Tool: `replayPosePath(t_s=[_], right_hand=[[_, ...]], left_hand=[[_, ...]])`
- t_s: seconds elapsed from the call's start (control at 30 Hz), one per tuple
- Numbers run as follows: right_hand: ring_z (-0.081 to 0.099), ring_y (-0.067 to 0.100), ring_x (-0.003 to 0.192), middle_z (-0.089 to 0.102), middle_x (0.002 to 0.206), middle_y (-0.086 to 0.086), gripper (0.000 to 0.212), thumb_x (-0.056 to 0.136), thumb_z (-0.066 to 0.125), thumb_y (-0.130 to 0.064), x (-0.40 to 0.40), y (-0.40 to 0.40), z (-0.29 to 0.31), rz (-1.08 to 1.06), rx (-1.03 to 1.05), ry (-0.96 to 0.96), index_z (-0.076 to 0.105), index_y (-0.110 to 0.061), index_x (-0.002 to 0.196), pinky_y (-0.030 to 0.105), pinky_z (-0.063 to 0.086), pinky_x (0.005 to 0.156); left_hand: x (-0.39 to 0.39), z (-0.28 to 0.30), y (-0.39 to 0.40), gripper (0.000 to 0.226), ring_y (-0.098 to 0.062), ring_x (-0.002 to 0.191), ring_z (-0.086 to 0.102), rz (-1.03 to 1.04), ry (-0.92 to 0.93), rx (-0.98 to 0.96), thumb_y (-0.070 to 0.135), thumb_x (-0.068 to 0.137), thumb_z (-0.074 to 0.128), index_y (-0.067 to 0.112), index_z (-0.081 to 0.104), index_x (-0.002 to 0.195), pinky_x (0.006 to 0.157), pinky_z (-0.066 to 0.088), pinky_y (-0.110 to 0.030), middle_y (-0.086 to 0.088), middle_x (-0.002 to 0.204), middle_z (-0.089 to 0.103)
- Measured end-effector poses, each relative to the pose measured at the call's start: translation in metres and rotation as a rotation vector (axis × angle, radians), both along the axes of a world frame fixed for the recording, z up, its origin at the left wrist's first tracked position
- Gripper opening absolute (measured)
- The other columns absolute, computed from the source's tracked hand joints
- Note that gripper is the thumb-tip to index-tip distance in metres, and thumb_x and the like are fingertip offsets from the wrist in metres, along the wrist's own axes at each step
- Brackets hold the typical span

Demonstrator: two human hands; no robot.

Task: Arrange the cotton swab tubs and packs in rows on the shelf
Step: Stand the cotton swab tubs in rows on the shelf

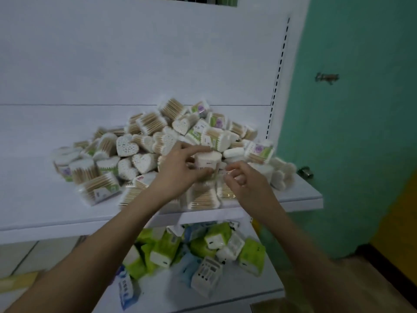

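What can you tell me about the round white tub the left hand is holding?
The round tub is a small white cylinder with a flat pale top and a printed label, too blurred to read. It stands roughly upright at the front of the heap of swab packs on the white shelf. The left hand grips its sides with curled fingers.

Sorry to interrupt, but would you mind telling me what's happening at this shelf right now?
A person is sorting a jumbled heap of cotton swab tubs and packs on the white shelf. The left hand grips a round tub at the front of the heap, while the right hand pinches at a clear pack beside it. No rows are formed yet. Green and blue packets lie loose on the lower shelf.
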State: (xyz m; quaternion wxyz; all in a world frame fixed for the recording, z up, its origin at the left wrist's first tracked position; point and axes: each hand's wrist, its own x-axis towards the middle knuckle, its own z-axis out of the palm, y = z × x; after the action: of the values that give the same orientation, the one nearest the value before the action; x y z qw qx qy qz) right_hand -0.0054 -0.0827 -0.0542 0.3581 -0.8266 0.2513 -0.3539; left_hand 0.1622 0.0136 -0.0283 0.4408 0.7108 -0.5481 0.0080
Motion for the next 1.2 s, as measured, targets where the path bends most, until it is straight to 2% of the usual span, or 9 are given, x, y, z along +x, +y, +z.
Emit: replayPosePath(t_s=[0.13,0.27,0.33,0.43,0.5,0.67,0.83,0.97,1.2], right_hand=[[0.063,-0.001,0.088,0.061,0.109,-0.011,0.023,0.097,0.061,-0.031,-0.006,0.0,0.007,0.216,0.209,-0.111,0.055,-0.03,0.119,0.023,0.055,0.075],[0.067,0.002,0.091,0.064,0.105,-0.011,0.016,0.098,0.059,-0.021,-0.005,0.02,0.005,0.433,0.303,-0.228,0.058,-0.034,0.108,0.023,0.056,0.073],[0.066,-0.001,0.088,0.065,0.104,-0.01,0.018,0.099,0.058,-0.016,0.003,0.034,0.004,0.498,0.351,-0.227,0.059,-0.032,0.106,0.025,0.059,0.073],[0.068,0.009,0.091,0.066,0.107,-0.004,0.018,0.099,0.057,-0.013,0.019,0.061,0.001,0.613,0.406,-0.188,0.061,-0.03,0.107,0.034,0.061,0.077],[0.069,0.011,0.092,0.066,0.108,-0.004,0.019,0.099,0.057,-0.015,0.03,0.082,0.001,0.682,0.412,-0.155,0.06,-0.032,0.105,0.03,0.06,0.074],[0.067,0.012,0.092,0.062,0.11,-0.001,0.018,0.1,0.054,-0.03,0.066,0.123,0.003,0.651,0.236,0.058,0.056,-0.025,0.117,0.033,0.059,0.079],[0.063,0.012,0.093,0.063,0.103,-0.007,0.018,0.098,0.054,-0.036,0.119,0.182,0.002,0.642,-0.038,0.2,0.062,-0.023,0.11,0.033,0.053,0.083],[0.06,0.013,0.092,0.066,0.1,-0.007,0.022,0.099,0.051,-0.04,0.173,0.245,0.007,0.588,-0.248,0.291,0.064,-0.023,0.102,0.039,0.051,0.084],[0.061,0.017,0.089,0.066,0.098,-0.009,0.026,0.098,0.046,-0.045,0.25,0.324,0.03,0.532,-0.41,0.385,0.063,-0.025,0.099,0.041,0.053,0.081]], left_hand=[[-0.036,0.009,0.016,0.039,-0.004,0.107,0.056,0.01,0.194,-0.109,0.041,0.08,0.076,0.046,0.062,0.115,0.083,0.049,-0.018,0.01,0.124,0.047],[-0.059,0.005,0.054,0.04,-0.001,0.11,0.054,0.115,0.228,-0.15,0.046,0.082,0.072,0.05,0.059,0.119,0.084,0.048,-0.019,0.017,0.132,0.048],[-0.065,0.004,0.077,0.041,0.001,0.107,0.057,0.17,0.254,-0.171,0.043,0.081,0.073,0.047,0.059,0.119,0.08,0.049,-0.017,0.022,0.129,0.054],[-0.066,0.004,0.113,0.04,-0.001,0.096,0.063,0.263,0.231,-0.216,0.031,0.079,0.078,0.039,0.063,0.115,0.079,0.051,-0.017,0.019,0.116,0.064],[-0.058,0.005,0.139,0.039,-0.001,0.091,0.063,0.33,0.21,-0.22,0.026,0.077,0.081,0.036,0.065,0.112,0.078,0.051,-0.018,0.018,0.112,0.066],[-0.021,0.003,0.205,0.044,-0.007,0.091,0.064,0.466,0.182,-0.199,0.027,0.074,0.083,0.034,0.066,0.114,0.078,0.053,-0.023,0.013,0.107,0.068],[0.028,-0.004,0.281,0.043,-0.007,0.091,0.063,0.512,0.14,-0.204,0.027,0.075,0.081,0.035,0.066,0.115,0.075,0.053,-0.021,0.014,0.108,0.067],[0.077,-0.004,0.355,0.042,-0.01,0.09,0.064,0.535,0.145,-0.169,0.026,0.077,0.08,0.03,0.066,0.116,0.068,0.049,-0.011,0.014,0.107,0.067],[0.151,0.004,0.433,0.042,-0.008,0.089,0.063,0.545,0.196,-0.152,0.027,0.076,0.081,0.033,0.066,0.115,0.068,0.049,-0.013,0.011,0.102,0.067]])
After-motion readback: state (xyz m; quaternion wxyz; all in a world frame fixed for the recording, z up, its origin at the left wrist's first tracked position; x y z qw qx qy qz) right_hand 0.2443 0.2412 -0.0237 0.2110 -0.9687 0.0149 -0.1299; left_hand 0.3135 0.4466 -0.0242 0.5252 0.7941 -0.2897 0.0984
